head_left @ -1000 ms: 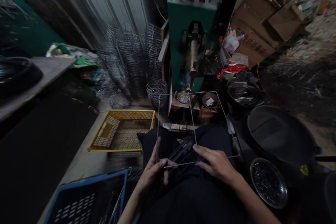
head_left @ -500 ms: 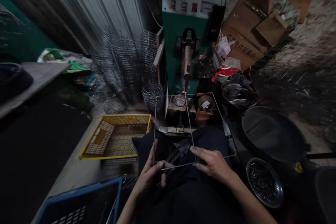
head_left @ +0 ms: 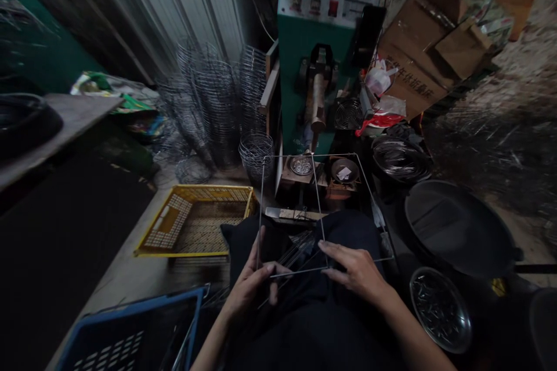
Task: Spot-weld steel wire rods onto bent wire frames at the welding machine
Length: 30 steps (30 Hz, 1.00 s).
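A rectangular wire frame with a middle crosswire is held out over my lap. My left hand is closed on its near left corner, thumb and fingers on the wire. My right hand pinches the middle wire close to the near side. The frame's far side touches or lies just below the tip of the green spot-welding machine; whether it touches, I cannot tell. Loose straight wires lie across my lap under the frame.
A yellow crate and a blue crate stand at left. Stacked wire baskets rise behind. Small dishes, one a bowl of metal pieces, sit below the welder. A round tray of small parts and a black pan are at right.
The view has shifted slightly, so the surroundings sit a little further right. Both hands keep the same grip on the wire frame.
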{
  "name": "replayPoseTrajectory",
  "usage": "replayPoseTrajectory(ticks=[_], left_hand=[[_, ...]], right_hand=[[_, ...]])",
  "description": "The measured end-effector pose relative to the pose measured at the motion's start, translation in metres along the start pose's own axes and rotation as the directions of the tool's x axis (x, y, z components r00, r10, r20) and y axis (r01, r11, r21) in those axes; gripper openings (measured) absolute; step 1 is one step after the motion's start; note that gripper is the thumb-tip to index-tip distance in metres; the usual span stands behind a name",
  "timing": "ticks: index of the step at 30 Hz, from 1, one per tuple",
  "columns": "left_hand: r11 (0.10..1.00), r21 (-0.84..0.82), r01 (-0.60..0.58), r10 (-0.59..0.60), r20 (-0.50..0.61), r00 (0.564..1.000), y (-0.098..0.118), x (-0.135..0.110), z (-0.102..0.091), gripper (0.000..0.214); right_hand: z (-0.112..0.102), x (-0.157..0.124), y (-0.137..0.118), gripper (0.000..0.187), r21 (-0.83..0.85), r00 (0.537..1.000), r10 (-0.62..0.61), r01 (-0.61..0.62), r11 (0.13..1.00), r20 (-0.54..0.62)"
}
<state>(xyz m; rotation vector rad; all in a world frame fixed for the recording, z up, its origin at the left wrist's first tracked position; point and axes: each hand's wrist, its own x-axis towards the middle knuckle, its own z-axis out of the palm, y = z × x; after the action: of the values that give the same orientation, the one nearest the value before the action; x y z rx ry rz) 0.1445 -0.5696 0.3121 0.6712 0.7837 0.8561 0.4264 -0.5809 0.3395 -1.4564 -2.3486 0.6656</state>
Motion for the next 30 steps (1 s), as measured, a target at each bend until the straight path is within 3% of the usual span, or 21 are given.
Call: replayPoseTrajectory(ticks=[8, 30], left_hand=[[0.999, -0.023, -0.022, 0.023, 0.054, 0.998, 0.0011, 0.0048, -0.0018, 0.092], [0.998, -0.061, -0.029, 0.029, -0.004, 1.000, 0.0027, 0.0090, 0.0003, 0.090]], right_hand=[[0.0006, 0.0016, 0.0034, 0.062, 0.017, 1.000, -0.018, 0.018, 1.000, -0.017], [-0.0001, 0.0069, 0.0084, 0.063, 0.037, 0.999, -0.026, 0.027, 0.999, -0.027]])
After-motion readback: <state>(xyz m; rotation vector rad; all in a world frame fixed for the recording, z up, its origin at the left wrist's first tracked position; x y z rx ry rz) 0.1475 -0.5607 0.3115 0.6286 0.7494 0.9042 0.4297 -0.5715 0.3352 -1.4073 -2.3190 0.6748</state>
